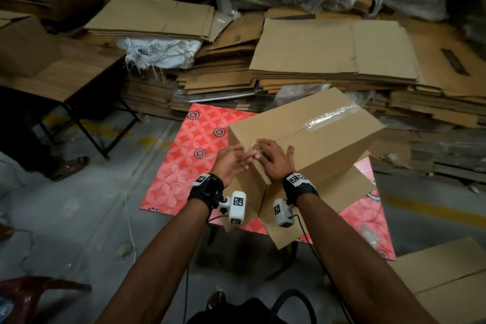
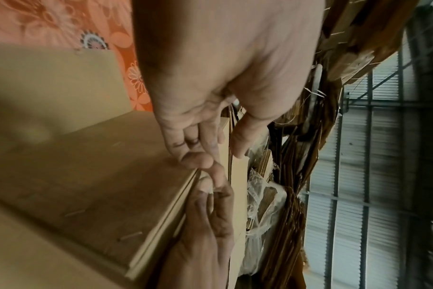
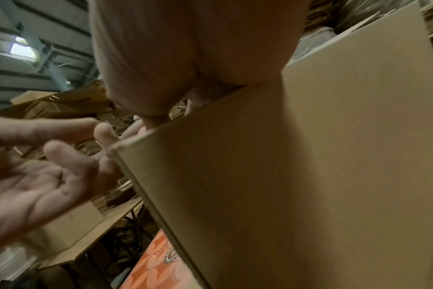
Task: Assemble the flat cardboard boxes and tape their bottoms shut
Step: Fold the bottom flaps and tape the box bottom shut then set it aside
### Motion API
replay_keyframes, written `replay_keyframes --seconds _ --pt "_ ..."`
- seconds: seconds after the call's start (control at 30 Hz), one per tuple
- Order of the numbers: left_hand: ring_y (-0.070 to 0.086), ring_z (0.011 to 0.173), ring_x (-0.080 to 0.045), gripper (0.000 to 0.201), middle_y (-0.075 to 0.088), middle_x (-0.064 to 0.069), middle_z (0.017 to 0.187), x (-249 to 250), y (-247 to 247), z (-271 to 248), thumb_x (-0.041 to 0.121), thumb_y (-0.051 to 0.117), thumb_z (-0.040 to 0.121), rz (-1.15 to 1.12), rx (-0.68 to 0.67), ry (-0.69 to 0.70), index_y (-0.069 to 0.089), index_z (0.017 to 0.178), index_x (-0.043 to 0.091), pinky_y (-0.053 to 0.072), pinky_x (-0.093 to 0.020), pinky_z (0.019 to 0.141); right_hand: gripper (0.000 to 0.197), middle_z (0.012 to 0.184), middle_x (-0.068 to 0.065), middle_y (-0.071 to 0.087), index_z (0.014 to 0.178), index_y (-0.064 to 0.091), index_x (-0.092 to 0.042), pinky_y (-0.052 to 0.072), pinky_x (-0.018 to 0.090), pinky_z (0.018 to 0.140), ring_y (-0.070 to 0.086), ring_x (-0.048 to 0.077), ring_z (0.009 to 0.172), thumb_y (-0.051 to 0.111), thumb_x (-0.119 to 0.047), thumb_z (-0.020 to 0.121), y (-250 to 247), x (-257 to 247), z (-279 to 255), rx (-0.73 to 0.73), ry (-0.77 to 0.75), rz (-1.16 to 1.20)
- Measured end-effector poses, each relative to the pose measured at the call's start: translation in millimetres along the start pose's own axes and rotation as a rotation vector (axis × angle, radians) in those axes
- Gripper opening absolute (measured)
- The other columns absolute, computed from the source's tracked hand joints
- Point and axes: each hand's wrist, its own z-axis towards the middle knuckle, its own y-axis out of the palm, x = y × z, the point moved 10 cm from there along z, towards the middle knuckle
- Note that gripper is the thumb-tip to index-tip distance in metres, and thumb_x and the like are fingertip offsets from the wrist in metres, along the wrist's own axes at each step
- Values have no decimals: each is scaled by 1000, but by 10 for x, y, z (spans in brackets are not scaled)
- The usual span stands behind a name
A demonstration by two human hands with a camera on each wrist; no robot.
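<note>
Upturned box [image 1: 305,137] on red patterned table [image 1: 184,160], clear tape [image 1: 320,119] along its seam; right hand [image 1: 273,160] flat, fingers straight, pressing tape end over box's near corner; left hand [image 1: 231,163] loose and open just left of that corner, fingertips touching the right's (nothing held). Best to rub tape end firmly down box's near face, steadying box's left side; box's flaps overhang table's near edge, flat-carton stacks [image 1: 334,52] crowd behind box, free room only left of box.

Wooden table [image 1: 65,71] at left, white woven sack [image 1: 160,51], red plastic chair [image 1: 29,294] lower left.
</note>
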Motion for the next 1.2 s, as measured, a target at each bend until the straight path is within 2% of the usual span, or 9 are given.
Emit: replay_keyframes --seconds 0.17,0.27,0.37,0.67,0.77,0.83,1.03,1.1,1.2 --pt "64 61 -21 58 70 -4 78 473 297 -167 5 67 83 872 211 570 44 135 18 49 -31 53 35 143 -13 57 134 57 -37 -3 60 119 42 6 142 52 -42 100 -77 -21 -35 53 50 129" --pt "67 63 -23 64 74 -6 79 457 542 -333 4 65 85 1037 211 759 40 140 26 55 -35 54 33 127 -16 62 127 61 -32 -3 55 120 51 -25 105 60 -21 96 -123 19 -47 88 69 272" --pt "72 73 -20 66 77 -3 81 399 419 -315 3 69 82 905 244 742 45 139 26 59 -32 65 32 123 -20 61 125 64 -30 0 52 120 51 -27 88 67 -23 94 -135 56 -40 119 97 321" --pt "65 65 -6 70 70 -2 76 555 73 -31 16 84 76 780 301 552 43 132 21 52 -28 67 15 126 -21 66 101 60 -41 9 53 120 59 -2 98 62 -30 90 -156 81 -47 144 103 274" --pt "60 113 -28 91 58 -17 126 440 265 81 28 87 75 1020 51 493 35 149 20 53 -39 96 22 122 -23 67 103 64 -43 13 50 119 48 13 122 54 -37 85 -157 106 -70 135 172 332" --pt "26 147 -37 115 11 -23 162 239 319 121 51 88 71 1257 -42 381 24 158 13 31 -42 120 24 114 -27 68 104 68 -41 17 50 118 43 18 127 52 -39 85 -179 147 -86 153 211 383" --pt "1 156 -38 140 -10 -12 169 48 365 72 79 77 64 1514 -68 301 7 163 9 22 -52 125 26 109 -38 57 115 69 -28 21 43 118 36 -8 106 46 -23 103 -269 79 -131 153 201 477" --pt "6 155 -38 139 -6 -11 169 108 348 87 79 80 60 1540 -66 291 16 161 9 25 -51 123 24 103 -27 66 103 68 -26 29 43 114 44 -12 111 44 -26 102 -237 96 -64 153 209 505" --pt "24 149 -36 128 8 -14 163 249 344 83 71 89 52 1567 -65 301 38 150 6 34 -42 119 19 92 6 70 89 56 -19 51 39 87 64 22 93 44 -25 103 -307 131 16 245 230 598"
